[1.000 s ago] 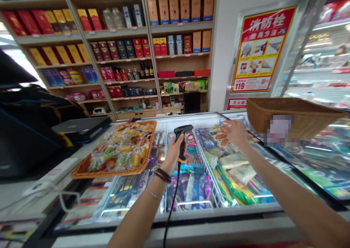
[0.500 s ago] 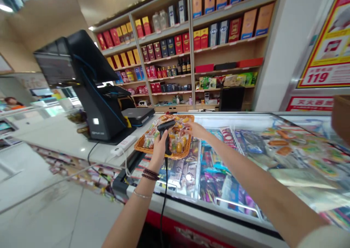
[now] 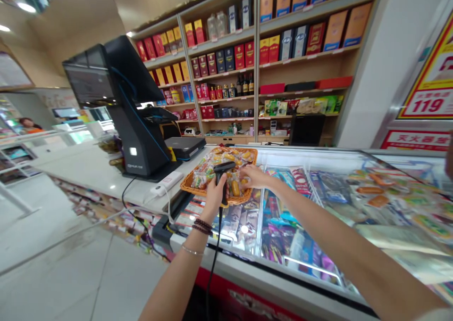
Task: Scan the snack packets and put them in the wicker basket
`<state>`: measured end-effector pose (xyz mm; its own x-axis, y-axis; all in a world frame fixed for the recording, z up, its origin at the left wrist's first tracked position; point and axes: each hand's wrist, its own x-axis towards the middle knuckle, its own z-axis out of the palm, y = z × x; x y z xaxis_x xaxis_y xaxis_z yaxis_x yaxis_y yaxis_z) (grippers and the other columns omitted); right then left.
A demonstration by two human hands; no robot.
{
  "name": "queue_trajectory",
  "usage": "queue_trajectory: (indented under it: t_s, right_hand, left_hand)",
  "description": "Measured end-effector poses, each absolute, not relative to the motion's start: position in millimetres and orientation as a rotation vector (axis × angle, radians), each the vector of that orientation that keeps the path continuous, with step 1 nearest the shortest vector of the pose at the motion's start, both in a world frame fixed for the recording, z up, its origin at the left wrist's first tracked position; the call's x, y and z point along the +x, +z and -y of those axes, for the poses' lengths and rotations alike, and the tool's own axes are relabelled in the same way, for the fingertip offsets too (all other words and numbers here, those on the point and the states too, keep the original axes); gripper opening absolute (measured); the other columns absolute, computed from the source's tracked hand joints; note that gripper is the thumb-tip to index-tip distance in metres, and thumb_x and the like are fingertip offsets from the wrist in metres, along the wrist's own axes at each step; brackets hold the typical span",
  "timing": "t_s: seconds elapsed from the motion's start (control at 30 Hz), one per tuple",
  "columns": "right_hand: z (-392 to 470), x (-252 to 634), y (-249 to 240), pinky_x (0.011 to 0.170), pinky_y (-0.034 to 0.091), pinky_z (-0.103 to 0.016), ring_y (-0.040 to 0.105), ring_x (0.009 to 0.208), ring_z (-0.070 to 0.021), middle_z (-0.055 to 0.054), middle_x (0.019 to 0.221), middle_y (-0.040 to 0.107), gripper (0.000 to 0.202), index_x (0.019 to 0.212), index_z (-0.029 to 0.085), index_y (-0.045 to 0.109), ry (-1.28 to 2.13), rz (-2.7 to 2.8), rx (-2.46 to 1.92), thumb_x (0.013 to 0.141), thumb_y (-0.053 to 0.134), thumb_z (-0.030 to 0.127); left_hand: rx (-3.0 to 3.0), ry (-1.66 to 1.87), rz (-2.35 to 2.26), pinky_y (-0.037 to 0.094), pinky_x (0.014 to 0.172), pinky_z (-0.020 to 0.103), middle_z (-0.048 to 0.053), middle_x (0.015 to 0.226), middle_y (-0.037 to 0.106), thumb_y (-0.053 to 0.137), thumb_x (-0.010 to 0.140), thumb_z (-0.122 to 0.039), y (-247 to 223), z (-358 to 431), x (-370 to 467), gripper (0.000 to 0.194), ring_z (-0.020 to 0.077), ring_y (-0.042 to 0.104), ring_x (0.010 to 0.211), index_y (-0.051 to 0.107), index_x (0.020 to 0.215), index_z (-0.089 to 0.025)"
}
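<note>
A black handheld scanner [image 3: 223, 167] is upright in my left hand [image 3: 214, 196], whose fingers wrap round its handle; its cable hangs down over the freezer's front. Behind it, an orange wicker basket [image 3: 191, 189] full of small wrapped snacks [image 3: 222, 156] rests on the glass top of the freezer. My right hand [image 3: 255, 176] reaches over the basket's right edge, its fingers bent down among the snacks beside the scanner. Whether those fingertips grip a packet is too small to tell.
On the left counter [image 3: 81, 170] are a black checkout terminal [image 3: 132, 137], a dark flat device [image 3: 186, 146] and a white power strip [image 3: 167, 183]. The glass-topped freezer [image 3: 293, 259] stretches right. Boxed goods fill shelves behind. A person [image 3: 30, 125] is far left.
The whole view has shifted, so the scene sits further right. My right hand is lower against the basket, over the snacks at its right side. My left hand still holds the scanner.
</note>
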<state>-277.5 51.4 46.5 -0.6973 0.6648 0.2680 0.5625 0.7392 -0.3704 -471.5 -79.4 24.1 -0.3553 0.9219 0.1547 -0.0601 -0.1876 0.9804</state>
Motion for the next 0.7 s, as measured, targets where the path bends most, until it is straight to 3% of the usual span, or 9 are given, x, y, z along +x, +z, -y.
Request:
queue_trajectory:
  t_s: [0.13, 0.27, 0.33, 0.4, 0.47, 0.57, 0.7]
  right_hand:
    - [-48.7, -264.0, 45.3, 0.106, 0.063, -0.042, 0.081, 0.116, -0.0316, -0.005, 0.118, 0.087, 0.051, 0.114, 0.026, 0.079, 0.751, 2.384, -0.805, 0.074, 0.109, 0.029]
    - [-45.6, -249.7, 36.1, 0.099, 0.065, -0.045, 0.081, 0.106, -0.0314, -0.001, 0.104, 0.086, 0.079, 0.124, 0.029, 0.074, 1.000, 1.997, -0.823, 0.058, 0.116, 0.041]
    - [-44.7, -240.8, 27.1, 0.094, 0.067, -0.046, 0.081, 0.100, -0.0315, 0.000, 0.099, 0.085, 0.084, 0.121, 0.029, 0.073, 1.068, 1.700, -0.879, 0.051, 0.118, 0.045]
    - [-45.3, -228.1, 16.7, 0.092, 0.069, -0.046, 0.082, 0.096, -0.0310, -0.001, 0.095, 0.085, 0.077, 0.110, 0.029, 0.074, 1.127, 1.410, -0.911, 0.048, 0.118, 0.044]
    - [-46.9, -209.9, 6.6, 0.092, 0.070, -0.043, 0.082, 0.096, -0.0298, -0.001, 0.089, 0.083, 0.060, 0.097, 0.029, 0.074, 1.199, 1.172, -0.913, 0.055, 0.115, 0.039]
    - [-46.8, -173.5, -5.0, 0.085, 0.073, -0.040, 0.083, 0.091, -0.0263, 0.000, 0.083, 0.080, 0.034, 0.088, 0.031, 0.072, 1.299, 0.872, -0.912, 0.077, 0.104, 0.034]
    - [-35.7, -124.3, -10.7, 0.068, 0.071, -0.035, 0.076, 0.072, -0.0203, 0.001, 0.078, 0.076, 0.025, 0.088, 0.031, 0.069, 1.378, 0.663, -0.892, 0.102, 0.087, 0.042]
  left_hand:
    - [1.070, 1.644, -1.287, 0.039, 0.046, 0.026, -0.004, 0.060, 0.058, 0.093, 0.085, -0.087, 24.9, 80.2, -470.5, 0.071, 0.0127, 0.052, 0.046, 0.057, 0.079, -0.026]
    - [1.023, 1.687, -1.271, 0.039, 0.047, 0.025, -0.004, 0.063, 0.060, 0.095, 0.084, -0.083, 25.7, 82.1, -465.6, 0.069, 0.0121, 0.052, 0.046, 0.056, 0.081, -0.026]
    - [1.001, 1.701, -1.244, 0.039, 0.047, 0.025, -0.004, 0.064, 0.061, 0.096, 0.082, -0.084, 25.8, 83.6, -461.1, 0.070, 0.0121, 0.053, 0.047, 0.058, 0.083, -0.026]
    - [0.988, 1.711, -1.206, 0.040, 0.047, 0.025, -0.005, 0.064, 0.062, 0.097, 0.079, -0.086, 26.7, 85.0, -454.1, 0.072, 0.0120, 0.054, 0.048, 0.059, 0.084, -0.026]
    - [1.002, 1.699, -1.150, 0.040, 0.047, 0.025, -0.004, 0.064, 0.062, 0.098, 0.076, -0.087, 28.8, 85.7, -443.5, 0.073, 0.0118, 0.053, 0.048, 0.059, 0.084, -0.026]
    - [1.053, 1.634, -1.052, 0.040, 0.047, 0.025, -0.004, 0.064, 0.063, 0.099, 0.075, -0.087, 33.3, 84.5, -419.8, 0.073, 0.0114, 0.053, 0.048, 0.061, 0.084, -0.025]
    - [1.103, 1.521, -0.922, 0.042, 0.048, 0.025, -0.002, 0.066, 0.065, 0.100, 0.074, -0.087, 34.4, 76.9, -376.4, 0.074, 0.0112, 0.055, 0.049, 0.064, 0.085, -0.024]
